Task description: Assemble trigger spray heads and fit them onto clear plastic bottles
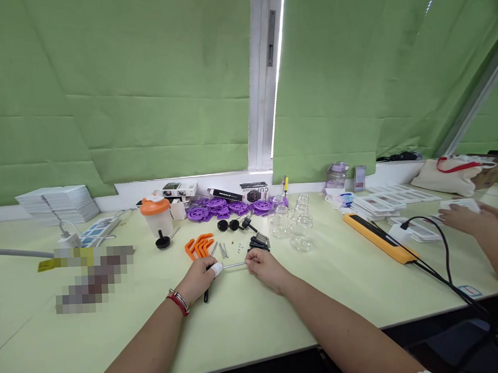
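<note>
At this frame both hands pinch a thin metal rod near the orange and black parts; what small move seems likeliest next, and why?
Probably the right hand slides the black part by its fingers onto the metal rod. The left hand holds the rod's other end level just above the table, also gripping a black tool; the orange brackets lie loose behind.

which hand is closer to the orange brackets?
Left. The left hand sits just below the orange brackets, holding one end of a thin metal rod. The right hand holds the rod's other end, farther right of them.
</note>
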`<state>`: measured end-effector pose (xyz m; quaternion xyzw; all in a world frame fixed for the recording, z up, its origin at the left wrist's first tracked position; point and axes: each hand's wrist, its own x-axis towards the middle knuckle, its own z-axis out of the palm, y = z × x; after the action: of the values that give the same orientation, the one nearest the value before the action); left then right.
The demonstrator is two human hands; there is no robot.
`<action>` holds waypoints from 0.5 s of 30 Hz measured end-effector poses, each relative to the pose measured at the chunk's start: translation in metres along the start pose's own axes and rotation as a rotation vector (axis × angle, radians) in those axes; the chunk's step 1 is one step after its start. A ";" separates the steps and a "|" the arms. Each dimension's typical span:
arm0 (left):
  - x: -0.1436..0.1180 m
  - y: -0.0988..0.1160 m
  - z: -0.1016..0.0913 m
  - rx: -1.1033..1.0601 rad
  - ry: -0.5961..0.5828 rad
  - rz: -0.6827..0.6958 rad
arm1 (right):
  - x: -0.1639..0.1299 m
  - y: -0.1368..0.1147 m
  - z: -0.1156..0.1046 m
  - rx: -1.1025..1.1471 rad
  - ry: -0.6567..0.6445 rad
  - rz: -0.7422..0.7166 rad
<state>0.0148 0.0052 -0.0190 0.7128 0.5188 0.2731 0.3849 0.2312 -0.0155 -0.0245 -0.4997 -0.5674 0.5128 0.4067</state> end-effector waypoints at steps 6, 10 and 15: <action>0.000 0.001 0.000 0.000 -0.007 0.007 | 0.003 0.007 0.001 -0.131 0.014 -0.024; -0.001 0.003 -0.001 0.011 -0.014 0.003 | 0.004 0.009 0.001 -0.221 0.021 -0.043; -0.001 0.001 -0.002 0.007 -0.003 0.001 | 0.004 0.008 0.000 -0.172 0.016 -0.025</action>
<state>0.0140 0.0045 -0.0169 0.7148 0.5188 0.2703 0.3832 0.2314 -0.0116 -0.0324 -0.5301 -0.6122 0.4529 0.3730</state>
